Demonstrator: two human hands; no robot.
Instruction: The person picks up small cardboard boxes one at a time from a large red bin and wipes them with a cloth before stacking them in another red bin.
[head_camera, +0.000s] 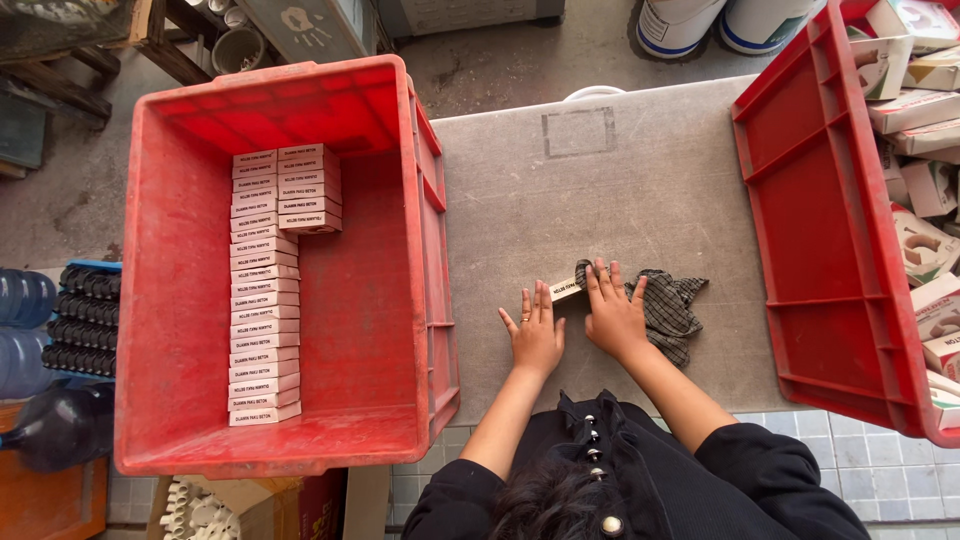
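Observation:
My left hand (535, 335) lies flat on the grey table (600, 190), fingers spread, with its fingertips against a small cream box (566, 289). My right hand (612, 310) rests flat beside it, fingers apart, pressing on the edge of a dark checked cloth (670, 305) and touching the box's other end. The box lies on the table between the two hands, partly hidden by my fingers. Neither hand is closed around anything.
A big red crate (180, 300) at the left holds two rows of stacked small boxes (265, 300). Another red crate (820, 230) at the right holds loose white cartons (925, 190). Water bottles (25, 330) and white buckets (690, 25) stand on the floor around the table.

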